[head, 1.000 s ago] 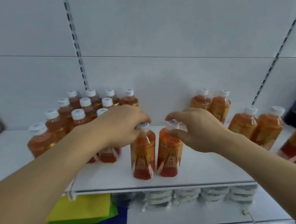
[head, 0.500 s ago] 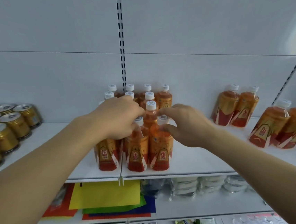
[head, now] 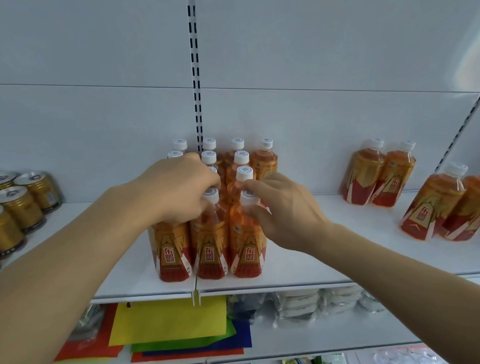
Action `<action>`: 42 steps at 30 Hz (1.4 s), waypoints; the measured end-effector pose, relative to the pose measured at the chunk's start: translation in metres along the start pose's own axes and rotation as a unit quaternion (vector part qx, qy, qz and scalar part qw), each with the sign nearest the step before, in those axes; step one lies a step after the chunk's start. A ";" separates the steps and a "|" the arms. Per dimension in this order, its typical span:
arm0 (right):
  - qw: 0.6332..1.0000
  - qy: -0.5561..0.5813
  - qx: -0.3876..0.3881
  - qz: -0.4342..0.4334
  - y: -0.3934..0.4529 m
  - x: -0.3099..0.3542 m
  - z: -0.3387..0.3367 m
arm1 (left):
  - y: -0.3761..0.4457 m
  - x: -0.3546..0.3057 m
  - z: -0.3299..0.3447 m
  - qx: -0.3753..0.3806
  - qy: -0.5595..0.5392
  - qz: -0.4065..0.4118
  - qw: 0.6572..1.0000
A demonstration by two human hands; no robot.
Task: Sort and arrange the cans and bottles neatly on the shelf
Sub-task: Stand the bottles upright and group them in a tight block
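Both hands are up at the shelf (head: 314, 265), seating two orange bottles into the front row of the block at its middle. The left hand (head: 179, 192) curls over the neck of the middle bottle (head: 209, 243); the right hand (head: 283, 207) pinches the cap end of the right-hand bottle (head: 246, 240). Both bottles stand upright, touching their neighbours, near the front edge. It looks like the placing step is almost finished. Next, I'd guess, comes letting go without tipping them, then fetching the loose bottles (head: 378, 174) standing well apart to the right. Gold cans (head: 10, 210) sit grouped at the left.
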State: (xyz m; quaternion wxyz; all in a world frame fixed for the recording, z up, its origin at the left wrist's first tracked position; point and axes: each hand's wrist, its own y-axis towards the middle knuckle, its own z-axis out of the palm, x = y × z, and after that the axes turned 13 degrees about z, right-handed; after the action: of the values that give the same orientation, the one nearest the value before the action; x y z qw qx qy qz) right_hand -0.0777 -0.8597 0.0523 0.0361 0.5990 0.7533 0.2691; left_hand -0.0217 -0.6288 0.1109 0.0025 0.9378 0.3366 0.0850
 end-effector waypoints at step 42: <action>0.942 -0.265 0.089 0.184 -0.008 -0.288 -0.155 | 0.263 -0.167 0.001 -0.114 -0.090 0.065 0.987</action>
State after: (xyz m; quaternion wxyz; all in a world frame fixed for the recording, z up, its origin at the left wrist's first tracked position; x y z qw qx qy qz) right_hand -0.0621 -1.1820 0.1038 0.1305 0.7776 0.6141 0.0346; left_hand 0.0176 -0.9376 0.0998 0.1338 0.9553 0.2611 0.0376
